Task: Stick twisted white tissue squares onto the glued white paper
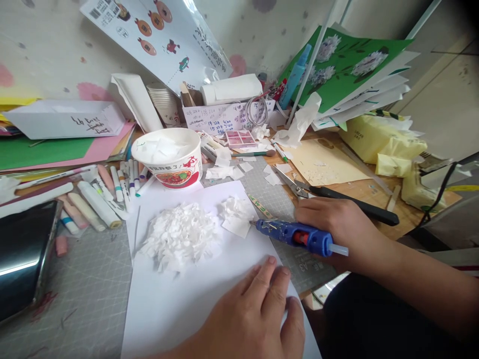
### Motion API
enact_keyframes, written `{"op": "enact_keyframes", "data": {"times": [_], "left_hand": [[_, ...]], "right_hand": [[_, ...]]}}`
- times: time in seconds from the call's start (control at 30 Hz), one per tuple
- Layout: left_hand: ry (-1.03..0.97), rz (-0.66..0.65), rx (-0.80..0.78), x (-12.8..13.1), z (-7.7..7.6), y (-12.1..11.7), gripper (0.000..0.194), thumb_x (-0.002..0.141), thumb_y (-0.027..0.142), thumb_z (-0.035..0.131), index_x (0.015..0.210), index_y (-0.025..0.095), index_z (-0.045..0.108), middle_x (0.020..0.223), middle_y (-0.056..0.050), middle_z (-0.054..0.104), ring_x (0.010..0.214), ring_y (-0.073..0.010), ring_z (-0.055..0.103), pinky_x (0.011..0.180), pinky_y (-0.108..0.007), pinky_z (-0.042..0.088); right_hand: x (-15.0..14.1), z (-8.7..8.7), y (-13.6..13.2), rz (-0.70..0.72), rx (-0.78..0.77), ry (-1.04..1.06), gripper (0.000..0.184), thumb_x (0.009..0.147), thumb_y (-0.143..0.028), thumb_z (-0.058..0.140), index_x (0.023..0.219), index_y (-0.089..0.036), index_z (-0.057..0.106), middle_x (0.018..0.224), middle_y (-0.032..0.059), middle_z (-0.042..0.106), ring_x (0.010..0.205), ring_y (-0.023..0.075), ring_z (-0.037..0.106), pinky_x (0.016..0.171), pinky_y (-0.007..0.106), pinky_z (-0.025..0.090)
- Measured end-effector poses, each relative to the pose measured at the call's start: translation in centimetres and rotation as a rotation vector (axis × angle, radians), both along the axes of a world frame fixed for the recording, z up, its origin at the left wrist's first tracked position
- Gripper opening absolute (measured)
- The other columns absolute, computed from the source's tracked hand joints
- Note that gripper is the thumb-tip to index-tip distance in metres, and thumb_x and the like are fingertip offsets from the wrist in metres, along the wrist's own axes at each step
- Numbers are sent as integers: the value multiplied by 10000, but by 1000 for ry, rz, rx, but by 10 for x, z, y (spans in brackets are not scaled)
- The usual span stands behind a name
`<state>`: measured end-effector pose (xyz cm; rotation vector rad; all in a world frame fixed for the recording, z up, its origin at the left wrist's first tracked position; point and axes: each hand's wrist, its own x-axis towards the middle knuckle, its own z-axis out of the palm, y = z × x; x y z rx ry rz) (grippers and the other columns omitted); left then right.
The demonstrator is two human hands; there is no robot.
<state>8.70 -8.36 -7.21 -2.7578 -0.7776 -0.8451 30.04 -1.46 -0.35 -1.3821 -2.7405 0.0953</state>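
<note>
My right hand is wrapped round a blue hot glue gun, which lies on its side with the nozzle pointing left at a small wad of white tissue. My left hand rests flat, fingers together, on the lower right part of a white paper sheet. A fluffy cluster of white tissue pieces sits on the sheet, to the left of the glue gun's tip.
A paper bowl holding tissue squares stands behind the sheet. Markers lie to the left, black-handled scissors to the right. A dark tablet sits at far left. A grey cutting mat lies underneath; paper stacks crowd the back.
</note>
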Motion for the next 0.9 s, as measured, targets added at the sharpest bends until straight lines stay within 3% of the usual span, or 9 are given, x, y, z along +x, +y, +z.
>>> {"op": "enact_keyframes", "data": {"times": [0.23,0.53,0.8,0.9], "left_hand": [[-10,-19,35,-1,-1,1,193,883,183,473,985,142,632,1102,-118,691,1091,-276,628,874,-343,572],[-4,5,-31,-1,-1,-1,210,891,192,460,996,130,632,1128,-133,680,1141,-269,597,904,-342,562],[16,-29,1,0,3,1,171,870,177,497,971,142,631,1098,-120,694,1087,-289,627,854,-362,584],[23,-32,12,0,3,1,161,869,185,507,976,144,620,1102,-125,692,1086,-292,628,847,-370,585]], "right_hand": [[1,6,2,-27,-71,98,37,737,-194,573,767,-183,552,811,33,567,723,167,525,633,279,356],[-5,-3,10,-53,12,48,46,720,-203,524,689,-174,506,755,47,545,688,172,506,620,284,345],[-7,4,6,4,-73,122,33,693,-174,518,726,-173,519,768,38,537,693,158,490,625,278,351],[-10,0,5,2,-31,97,39,672,-193,524,702,-177,505,748,36,526,675,159,481,600,278,335]]}}
